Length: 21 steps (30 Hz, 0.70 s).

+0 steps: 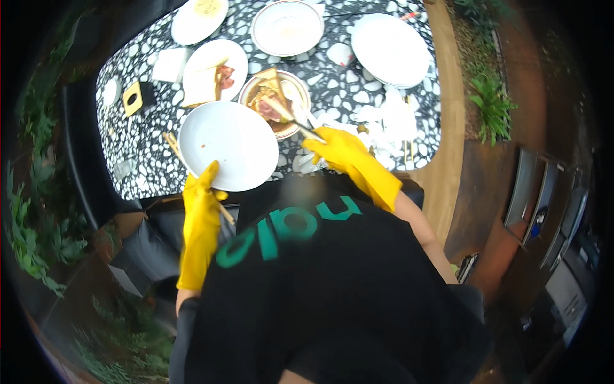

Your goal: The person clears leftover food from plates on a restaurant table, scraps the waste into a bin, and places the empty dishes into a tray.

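Observation:
My left hand (203,201), in a yellow rubber glove, grips the near left rim of a white plate (233,150), thumb on top. A few small crumbs dot the plate. Wooden chopsticks (171,144) stick out from behind it by this hand; whether I hold them too is unclear. My right hand (342,150), gloved alike, is closed round a long metallic utensil (300,125), whose exact kind I cannot make out. Its far end reaches into a brown-rimmed plate (306,96) of leftover toast, meat and sauce.
Beyond lie a white plate with bread and ham (233,54), a rimmed plate (288,29) and a large white plate (390,51). Crumpled napkins (387,125) lie at the right. A yellow-and-black tissue box (133,99) stands left. A dark chair (150,246) is close to the near edge.

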Available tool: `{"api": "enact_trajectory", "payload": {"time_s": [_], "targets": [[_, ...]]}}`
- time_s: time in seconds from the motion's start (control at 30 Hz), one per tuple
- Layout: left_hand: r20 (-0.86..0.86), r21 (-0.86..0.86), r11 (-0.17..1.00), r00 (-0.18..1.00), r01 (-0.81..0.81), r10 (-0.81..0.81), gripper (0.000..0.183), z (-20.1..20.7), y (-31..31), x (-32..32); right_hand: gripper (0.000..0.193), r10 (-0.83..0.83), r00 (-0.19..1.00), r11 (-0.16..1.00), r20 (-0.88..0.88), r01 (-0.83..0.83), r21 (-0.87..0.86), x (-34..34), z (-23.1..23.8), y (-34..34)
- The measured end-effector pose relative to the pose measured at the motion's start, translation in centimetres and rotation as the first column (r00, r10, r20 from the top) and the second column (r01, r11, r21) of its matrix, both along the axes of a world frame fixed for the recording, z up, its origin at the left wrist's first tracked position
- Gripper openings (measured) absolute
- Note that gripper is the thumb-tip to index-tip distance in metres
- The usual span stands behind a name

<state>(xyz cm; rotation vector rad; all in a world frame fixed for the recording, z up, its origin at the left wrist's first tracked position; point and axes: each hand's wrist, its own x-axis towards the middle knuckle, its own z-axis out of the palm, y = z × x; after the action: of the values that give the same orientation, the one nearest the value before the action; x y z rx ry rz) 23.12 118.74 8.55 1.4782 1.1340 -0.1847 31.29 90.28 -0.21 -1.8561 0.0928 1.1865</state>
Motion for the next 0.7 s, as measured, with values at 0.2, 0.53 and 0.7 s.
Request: {"api": "enact_trajectory", "payload": {"time_s": [0.2, 0.53, 0.7], "targets": [[0.049, -0.162, 0.986, 0.998, 0.04, -0.032, 0.048, -2.2, -2.1, 3.3, 0.041, -0.244, 0.898, 0.851, 0.367, 0.38, -0.363, -1.7, -6.4, -10.1], [0.126, -0.52, 0.841, 0.987, 0.15, -0.098, 0.043, -10.7, -15.6, 18.4, 0.034, -0.235, 0.778, 0.792, 0.583, 0.501, -0.349, -1.3, -9.1, -10.0], [0.149, -0.432, 0.883, 0.98, 0.183, -0.13, 0.046, -13.8, -22.8, 25.7, 0.038, -0.375, 0.721, 0.739, 0.583, 0.612, -0.281, -5.2, -8.1, -12.1]]}}
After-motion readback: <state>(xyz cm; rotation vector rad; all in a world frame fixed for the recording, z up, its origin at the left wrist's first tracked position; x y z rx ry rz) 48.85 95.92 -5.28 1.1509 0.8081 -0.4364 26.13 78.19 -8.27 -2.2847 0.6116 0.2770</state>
